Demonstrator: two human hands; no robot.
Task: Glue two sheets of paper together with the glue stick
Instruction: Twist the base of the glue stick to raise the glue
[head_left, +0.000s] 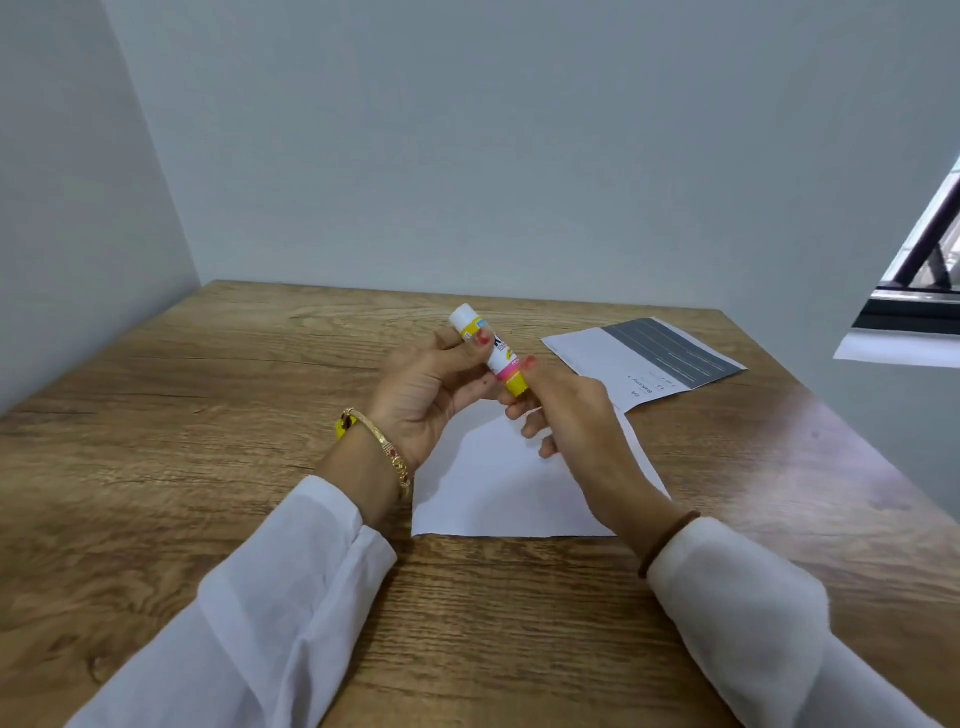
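One wooden table (208, 467) is spreading out beneath both hands, filling the lower part of the view. Two sheets of paper are lying on it: one blank white sheet (498, 493) is sitting directly under the hands, and one printed sheet (639, 358) with a dark grey block is resting beyond the right hand, off to its far side and apart from the blank one. Two white sleeves (291, 587) are covering the forearms. The left hand (431, 395) is gripping the one glue stick (491, 351) around its upper body, thumb and fingers wrapped on it, holding it tilted above the blank sheet with the white cap end pointing away. The right hand (566, 405) is pinching the stick's yellow bottom end between thumb and fingertips. One gold bangle (384, 447) is circling the left wrist, and one thin brown band (670, 540) is circling the right wrist.
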